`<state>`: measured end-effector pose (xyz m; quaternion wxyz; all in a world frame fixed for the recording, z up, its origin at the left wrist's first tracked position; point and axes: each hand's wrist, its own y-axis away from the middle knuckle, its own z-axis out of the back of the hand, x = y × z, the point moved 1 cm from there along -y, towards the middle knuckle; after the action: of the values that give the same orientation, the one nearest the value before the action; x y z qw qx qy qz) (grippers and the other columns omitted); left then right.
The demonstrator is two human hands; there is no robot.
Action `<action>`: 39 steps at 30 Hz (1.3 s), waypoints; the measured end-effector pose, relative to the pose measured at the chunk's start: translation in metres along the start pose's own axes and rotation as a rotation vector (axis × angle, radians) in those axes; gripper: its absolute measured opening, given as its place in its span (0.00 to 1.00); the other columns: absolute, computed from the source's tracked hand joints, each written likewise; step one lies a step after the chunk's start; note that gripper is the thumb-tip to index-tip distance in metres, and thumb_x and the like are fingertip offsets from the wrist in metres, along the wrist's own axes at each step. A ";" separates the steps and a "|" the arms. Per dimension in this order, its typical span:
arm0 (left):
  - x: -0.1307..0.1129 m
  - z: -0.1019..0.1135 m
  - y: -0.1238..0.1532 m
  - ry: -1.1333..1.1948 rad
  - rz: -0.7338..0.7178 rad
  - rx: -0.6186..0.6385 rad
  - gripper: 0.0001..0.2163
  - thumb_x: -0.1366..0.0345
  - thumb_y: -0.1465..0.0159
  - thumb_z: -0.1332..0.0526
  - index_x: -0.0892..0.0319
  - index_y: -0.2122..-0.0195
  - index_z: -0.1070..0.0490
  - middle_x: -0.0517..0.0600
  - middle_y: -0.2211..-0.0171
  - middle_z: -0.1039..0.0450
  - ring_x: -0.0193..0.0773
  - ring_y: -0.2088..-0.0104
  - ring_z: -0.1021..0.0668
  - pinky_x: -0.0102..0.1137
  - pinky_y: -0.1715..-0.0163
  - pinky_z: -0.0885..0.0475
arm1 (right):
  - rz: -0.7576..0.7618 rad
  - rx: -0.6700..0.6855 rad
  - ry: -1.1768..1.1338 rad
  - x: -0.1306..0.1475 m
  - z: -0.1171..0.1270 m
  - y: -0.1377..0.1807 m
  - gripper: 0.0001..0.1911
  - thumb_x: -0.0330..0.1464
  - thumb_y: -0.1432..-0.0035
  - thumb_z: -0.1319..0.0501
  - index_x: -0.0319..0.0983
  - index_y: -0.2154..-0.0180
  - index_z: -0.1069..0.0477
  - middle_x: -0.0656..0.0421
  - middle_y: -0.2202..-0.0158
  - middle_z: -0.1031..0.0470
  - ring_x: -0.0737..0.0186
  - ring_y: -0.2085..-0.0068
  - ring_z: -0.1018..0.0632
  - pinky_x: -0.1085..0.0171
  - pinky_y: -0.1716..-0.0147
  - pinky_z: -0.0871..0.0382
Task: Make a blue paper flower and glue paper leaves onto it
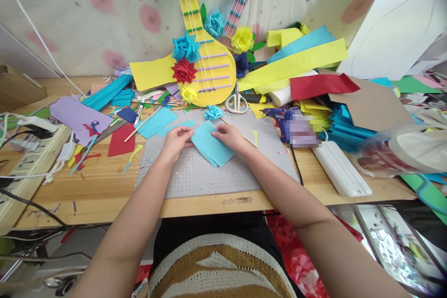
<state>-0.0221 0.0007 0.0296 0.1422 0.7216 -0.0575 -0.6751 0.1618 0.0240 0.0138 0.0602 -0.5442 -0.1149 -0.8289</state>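
Note:
Between both hands, over the grey cutting mat [195,185], is a small stack of light blue paper squares [212,145]. My left hand [177,140] pinches its left corner, and my right hand [230,137] grips the upper right edge, thumb on top. Just beyond the stack lies a blue paper flower [213,112] on a thin stick, which runs behind my right hand. More light blue paper pieces [159,121] rest at the mat's upper left, with a wooden stick [141,125] across them.
A yellow paper guitar [216,72] with paper flowers leans at the back. White-handled scissors [237,102] lie before it. A glue gun [286,123] and a white power strip [344,167] are right; another power strip [30,163] is left. Paper scraps and sheets surround the mat.

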 end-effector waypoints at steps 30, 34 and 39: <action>0.005 -0.002 -0.003 0.047 -0.134 -0.167 0.14 0.62 0.54 0.35 0.58 0.70 0.39 0.42 0.78 0.34 0.28 0.78 0.31 0.23 0.79 0.36 | -0.238 0.051 -0.471 0.016 0.011 0.014 0.17 0.31 0.50 0.39 0.40 0.60 0.43 0.61 0.73 0.30 0.65 0.73 0.24 0.62 0.72 0.25; 0.003 -0.003 0.000 -0.008 -0.050 -0.142 0.14 0.57 0.53 0.36 0.59 0.72 0.38 0.43 0.79 0.34 0.30 0.77 0.30 0.25 0.78 0.33 | -0.204 -0.005 -0.441 0.008 0.004 0.011 0.19 0.25 0.53 0.38 0.41 0.61 0.44 0.65 0.78 0.32 0.66 0.77 0.24 0.64 0.76 0.25; -0.005 -0.002 0.007 -0.129 0.045 -0.020 0.18 0.59 0.59 0.32 0.61 0.69 0.32 0.47 0.75 0.29 0.33 0.75 0.27 0.28 0.78 0.31 | -0.139 -0.030 -0.386 0.001 0.008 0.006 0.19 0.24 0.57 0.37 0.41 0.64 0.43 0.68 0.77 0.31 0.70 0.78 0.27 0.66 0.76 0.26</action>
<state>-0.0195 -0.0040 0.0360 0.1604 0.6737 -0.0762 -0.7173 0.1699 0.0202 0.0188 -0.0284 -0.6843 -0.1495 -0.7131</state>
